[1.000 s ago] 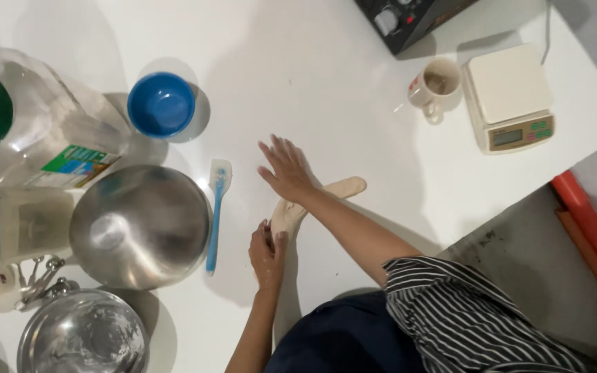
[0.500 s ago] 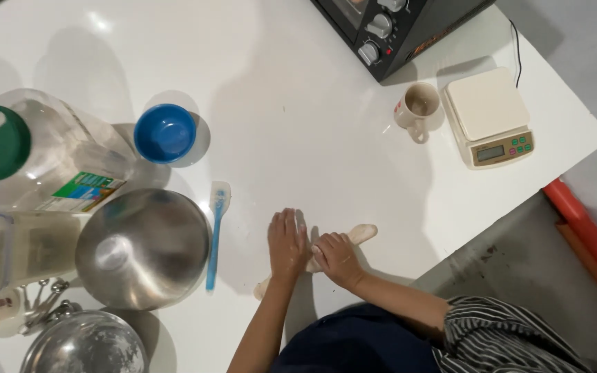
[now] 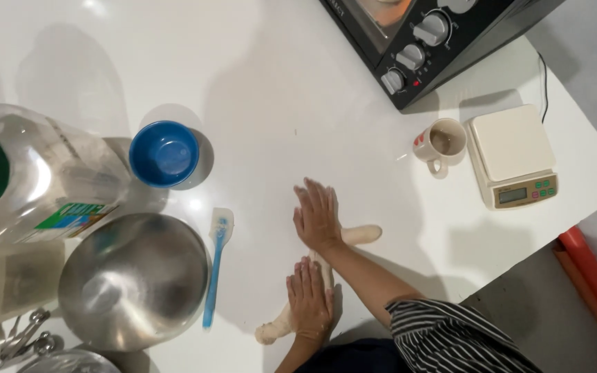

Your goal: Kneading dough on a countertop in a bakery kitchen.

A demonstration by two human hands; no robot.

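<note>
Since a second ago the dough rope (image 3: pixel 364 234) has lengthened, your left hand (image 3: pixel 310 300) and right hand (image 3: pixel 318 215) pressing flat, open-palmed, on the worktop (image 3: pixel 278 103).

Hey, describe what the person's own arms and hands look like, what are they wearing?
Both hands, the left hand and the right hand, are bare, with no gloves, rings or watch visible. The right arm has a short black-and-white striped sleeve; the forearm is uncovered. The left forearm is bare too.
</note>
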